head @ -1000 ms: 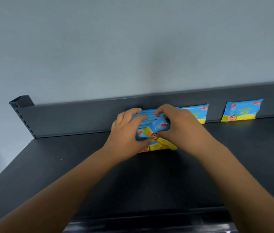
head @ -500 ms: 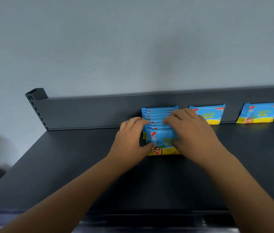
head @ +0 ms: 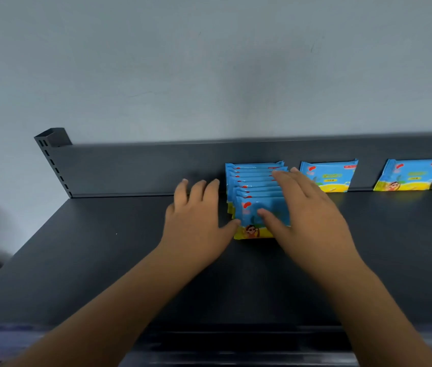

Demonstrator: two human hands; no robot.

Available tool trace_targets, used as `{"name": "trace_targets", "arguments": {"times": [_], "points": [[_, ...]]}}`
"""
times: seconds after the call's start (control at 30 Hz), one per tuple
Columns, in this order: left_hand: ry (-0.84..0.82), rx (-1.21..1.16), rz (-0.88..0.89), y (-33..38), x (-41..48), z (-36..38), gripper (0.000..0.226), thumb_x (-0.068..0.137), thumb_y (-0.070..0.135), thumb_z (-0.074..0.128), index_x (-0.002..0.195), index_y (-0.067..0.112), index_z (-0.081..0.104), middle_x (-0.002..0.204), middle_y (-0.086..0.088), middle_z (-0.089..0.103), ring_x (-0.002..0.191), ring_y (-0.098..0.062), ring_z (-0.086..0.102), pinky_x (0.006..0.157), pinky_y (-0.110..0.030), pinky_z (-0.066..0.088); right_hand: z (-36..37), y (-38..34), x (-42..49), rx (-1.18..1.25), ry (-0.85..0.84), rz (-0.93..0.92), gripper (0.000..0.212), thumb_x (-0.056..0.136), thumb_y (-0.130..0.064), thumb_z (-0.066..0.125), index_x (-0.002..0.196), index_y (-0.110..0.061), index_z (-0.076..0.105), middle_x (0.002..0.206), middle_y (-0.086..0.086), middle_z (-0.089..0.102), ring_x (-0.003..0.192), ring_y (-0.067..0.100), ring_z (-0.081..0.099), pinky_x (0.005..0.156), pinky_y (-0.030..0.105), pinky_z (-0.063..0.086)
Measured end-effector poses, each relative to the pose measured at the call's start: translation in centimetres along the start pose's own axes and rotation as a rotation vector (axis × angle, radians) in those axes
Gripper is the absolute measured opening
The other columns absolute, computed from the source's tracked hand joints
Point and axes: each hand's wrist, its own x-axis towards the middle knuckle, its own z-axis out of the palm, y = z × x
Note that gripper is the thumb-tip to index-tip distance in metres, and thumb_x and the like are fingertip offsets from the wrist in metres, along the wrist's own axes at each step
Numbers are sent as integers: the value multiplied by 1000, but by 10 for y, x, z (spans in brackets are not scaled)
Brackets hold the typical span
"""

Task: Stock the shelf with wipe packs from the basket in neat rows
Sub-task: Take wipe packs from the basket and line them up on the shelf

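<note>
A row of several blue and yellow wipe packs [head: 252,186] stands upright on the dark grey shelf [head: 103,260], running from the back panel toward me. My left hand [head: 196,218] lies flat to the left of the row, fingers straight, its thumb touching the front pack's lower left corner. My right hand [head: 305,210] rests with straight fingers over the right side of the row, thumb on the front pack's face. Neither hand grips a pack. The basket is out of view.
Two single wipe packs lean against the shelf's back panel [head: 143,168] to the right, one [head: 327,176] close to the row and another [head: 411,174] farther right. A slotted upright post [head: 50,149] marks the back left corner. A pale wall rises behind.
Both hands held the front packs bunched together a second ago. The packs now stand in an even row, and the hands have spread flat, the left sliding off to the side.
</note>
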Motion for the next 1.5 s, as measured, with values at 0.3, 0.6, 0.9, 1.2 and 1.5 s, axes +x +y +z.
{"name": "trace_targets", "arguments": {"times": [0.3, 0.6, 0.9, 1.2, 1.5], "points": [[107, 195, -121, -65, -60, -39, 86, 89, 73, 10, 157, 26, 33, 165, 1, 31, 157, -27, 9, 121, -54, 20, 30, -99, 0, 263, -158, -190, 62, 103, -58, 41, 151, -18, 45, 155, -2, 48, 149, 16, 35, 121, 36, 32], [214, 251, -621, -152, -194, -75, 77, 93, 71, 20, 150, 26, 43, 160, 0, 40, 155, -34, 10, 116, -62, 27, 81, -240, -33, 435, -387, -557, 67, 105, -56, 32, 155, -13, 39, 160, 5, 42, 154, 22, 26, 126, 38, 21], [171, 383, -1157, -209, -374, -81, 76, 94, 71, 22, 150, 24, 43, 160, 0, 41, 156, -33, 10, 120, -60, 20, 127, -375, -137, 516, -665, -991, 67, 106, -54, 36, 158, -12, 33, 164, 6, 34, 156, 23, 19, 127, 39, 18], [58, 232, -1419, -245, -501, -63, 72, 96, 68, 30, 156, 29, 31, 167, 6, 23, 157, -27, -2, 124, -53, 16, 172, -461, -234, 586, -1126, -1030, 55, 106, -53, 39, 150, -19, 42, 158, -4, 39, 150, 15, 29, 118, 37, 29], [-125, -86, -1532, -325, -583, 26, 62, 97, 55, 47, 152, 31, 34, 161, 5, 33, 152, -29, 16, 120, -53, 28, 277, -483, -292, 373, -1370, -715, 43, 102, -49, 48, 130, -18, 58, 129, 2, 61, 112, 22, 60, 88, 36, 50]]}}
